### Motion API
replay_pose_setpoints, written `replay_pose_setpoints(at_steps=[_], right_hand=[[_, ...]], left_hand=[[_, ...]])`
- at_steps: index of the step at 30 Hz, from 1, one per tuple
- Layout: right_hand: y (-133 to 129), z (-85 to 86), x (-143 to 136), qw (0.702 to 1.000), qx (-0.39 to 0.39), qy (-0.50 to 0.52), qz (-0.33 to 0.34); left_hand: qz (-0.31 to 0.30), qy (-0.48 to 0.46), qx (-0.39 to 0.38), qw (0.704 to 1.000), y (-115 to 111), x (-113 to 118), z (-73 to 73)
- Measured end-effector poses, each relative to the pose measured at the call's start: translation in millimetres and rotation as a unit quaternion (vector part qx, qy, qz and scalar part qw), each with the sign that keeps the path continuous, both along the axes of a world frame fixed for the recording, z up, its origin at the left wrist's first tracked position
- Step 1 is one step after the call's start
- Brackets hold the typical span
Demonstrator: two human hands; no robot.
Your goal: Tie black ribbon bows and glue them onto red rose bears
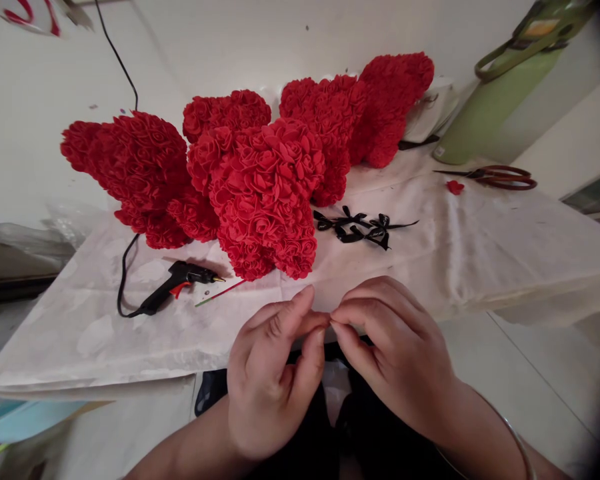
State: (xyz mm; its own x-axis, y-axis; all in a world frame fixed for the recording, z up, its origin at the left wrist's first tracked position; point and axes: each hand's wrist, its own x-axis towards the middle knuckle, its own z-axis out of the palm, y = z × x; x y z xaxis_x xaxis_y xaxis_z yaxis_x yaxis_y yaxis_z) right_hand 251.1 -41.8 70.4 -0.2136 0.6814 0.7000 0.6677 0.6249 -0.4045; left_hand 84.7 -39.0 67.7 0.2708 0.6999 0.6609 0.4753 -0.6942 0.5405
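My left hand [277, 373] is just in front of the table edge, its fingers apart and one finger stretched toward the right. No object shows in it. My right hand [395, 360] is closed in a pinch at that finger's tip. Whatever it pinches, if anything, is too small to make out. Beyond the hands stands a teddy bear shape covered in red foam roses [265, 193]. To its right lie several black ribbon bows [363, 228]. A black glue gun [173, 287] with a red trigger rests to the left, beside a thin red and green stick [220, 293].
More red rose bears stand behind, one at left [135, 167] and another at right [393, 100]. Scissors [503, 177] and a loose red rose [455, 187] lie on the white tablecloth [420, 260]. A tall green bottle [495, 107] stands at the back right. The glue gun's cord [123, 280] runs behind the bears.
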Motion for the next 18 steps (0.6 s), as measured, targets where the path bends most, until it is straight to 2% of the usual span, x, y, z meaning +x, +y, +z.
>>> replay_pose_setpoints(at_steps=[5,11,18], right_hand=[[1.9,-4.0,-0.8,1.000,0.002,-0.016,-0.007],[1.5,-4.2,1.7,0.999,0.030,0.023,-0.016],[-0.5,-1.7,5.6,1.000,0.000,0.013,0.011]], left_hand=[[-0.014,-0.002,-0.009,1.000,1.1,-0.2,0.7],[-0.007,-0.011,-0.016,1.000,0.9,-1.9,2.3],[-0.018,-0.017,-0.020,0.999,3.2,-2.6,3.9]])
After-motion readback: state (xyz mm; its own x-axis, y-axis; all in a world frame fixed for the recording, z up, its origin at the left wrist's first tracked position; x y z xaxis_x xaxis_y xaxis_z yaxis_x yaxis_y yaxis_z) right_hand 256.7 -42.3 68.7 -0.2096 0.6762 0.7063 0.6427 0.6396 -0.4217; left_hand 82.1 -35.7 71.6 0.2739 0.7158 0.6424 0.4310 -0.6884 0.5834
